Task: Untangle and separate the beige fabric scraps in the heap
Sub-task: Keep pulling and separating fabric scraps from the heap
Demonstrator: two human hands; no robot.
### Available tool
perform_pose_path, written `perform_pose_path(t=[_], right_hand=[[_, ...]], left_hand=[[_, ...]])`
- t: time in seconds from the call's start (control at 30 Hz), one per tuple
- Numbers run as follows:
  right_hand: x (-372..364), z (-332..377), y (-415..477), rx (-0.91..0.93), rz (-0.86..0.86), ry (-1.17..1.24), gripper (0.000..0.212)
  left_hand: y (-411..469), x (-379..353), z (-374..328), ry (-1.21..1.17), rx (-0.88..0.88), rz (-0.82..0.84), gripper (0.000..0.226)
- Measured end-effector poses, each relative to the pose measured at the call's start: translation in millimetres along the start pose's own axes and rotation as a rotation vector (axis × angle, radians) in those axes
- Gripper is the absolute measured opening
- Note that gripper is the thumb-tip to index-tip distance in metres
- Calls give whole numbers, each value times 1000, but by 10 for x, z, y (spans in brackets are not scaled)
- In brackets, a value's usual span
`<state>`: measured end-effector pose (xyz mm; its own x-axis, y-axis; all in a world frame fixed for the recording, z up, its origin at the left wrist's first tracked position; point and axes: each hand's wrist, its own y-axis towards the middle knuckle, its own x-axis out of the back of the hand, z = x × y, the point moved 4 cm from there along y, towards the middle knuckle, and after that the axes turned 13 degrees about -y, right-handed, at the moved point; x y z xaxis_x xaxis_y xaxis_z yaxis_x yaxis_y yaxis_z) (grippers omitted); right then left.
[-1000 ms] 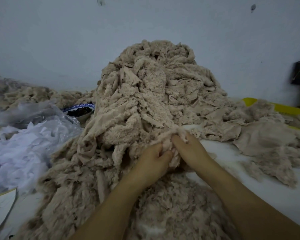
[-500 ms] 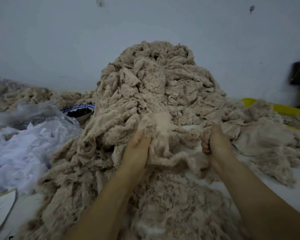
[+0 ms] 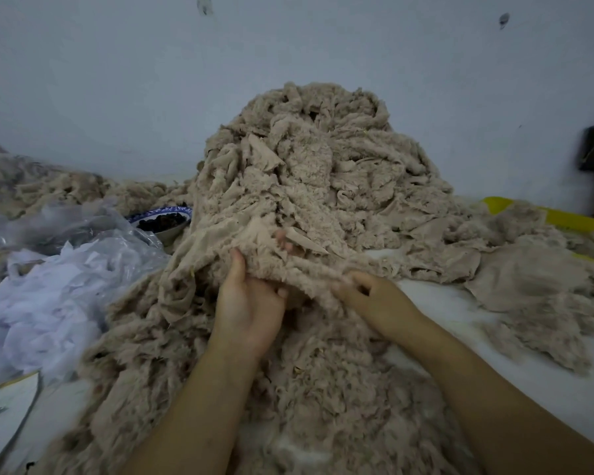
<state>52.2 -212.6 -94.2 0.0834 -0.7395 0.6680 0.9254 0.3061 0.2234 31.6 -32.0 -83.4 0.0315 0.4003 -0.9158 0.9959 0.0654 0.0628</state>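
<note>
Beige heap (image 3: 323, 173): tangled fabric scraps are rising in a tall mound at the middle of the white table (image 3: 443, 303), backing onto the pale wall and spilling down toward the person.
Held scrap (image 3: 309, 272): a fuzzy beige strip is stretching between the two hands at the near foot of the mound — its upper edge is merging into the pile, so where it ends cannot be told.
Left hand (image 3: 249, 303): it is gripping the strip from beneath, palm turned up, with the thumb lying upright on the near face and the fingertips (image 3: 283, 240) poking out above the cloth.
Right hand (image 3: 379, 296): it is pinching the strip's right end, fingers curling over the edge and the back of the hand facing the camera.
Loose beige pieces (image 3: 528, 279): they are lying flatter on the table, to the right of the mound.
White scraps (image 3: 48, 296): they are piling up at the left, just beside the heap, with crumpled clear plastic (image 3: 66, 224) lying behind them.
Bowl (image 3: 165, 219): blue-rimmed and holding something dark, it is sitting between the plastic and the heap — partly hidden by both.
Yellow edge (image 3: 570, 219): it is showing behind the loose pieces at the right.
</note>
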Motion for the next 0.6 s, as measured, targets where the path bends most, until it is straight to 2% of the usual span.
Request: perform_pose_path(t=[0.1, 0.2, 0.27, 0.33, 0.4, 0.43, 0.5, 0.6], right_hand=[[75, 30, -23, -127, -34, 374, 51], [70, 136, -39, -110, -112, 394, 48], [56, 188, -37, -59, -132, 322, 54], [49, 199, -28, -24, -127, 263, 76], [73, 194, -36, -27, -139, 239, 84], [93, 187, -37, -47, -149, 258, 81], [142, 147, -33, -103, -199, 324, 61], [146, 113, -15, -130, -212, 374, 58]], left_hand=[[9, -21, 21, 63, 32, -19, 71], [-96, -87, 224, 330, 202, 39, 88], [-165, -114, 355, 569, 233, 108, 73], [-152, -80, 412, 685, 155, 73, 46], [-115, -48, 361, 616, 53, -26, 20], [-93, -37, 318, 557, 18, -58, 18], [-73, -44, 254, 483, -2, -79, 17], [-106, -84, 262, 471, 6, -64, 27]])
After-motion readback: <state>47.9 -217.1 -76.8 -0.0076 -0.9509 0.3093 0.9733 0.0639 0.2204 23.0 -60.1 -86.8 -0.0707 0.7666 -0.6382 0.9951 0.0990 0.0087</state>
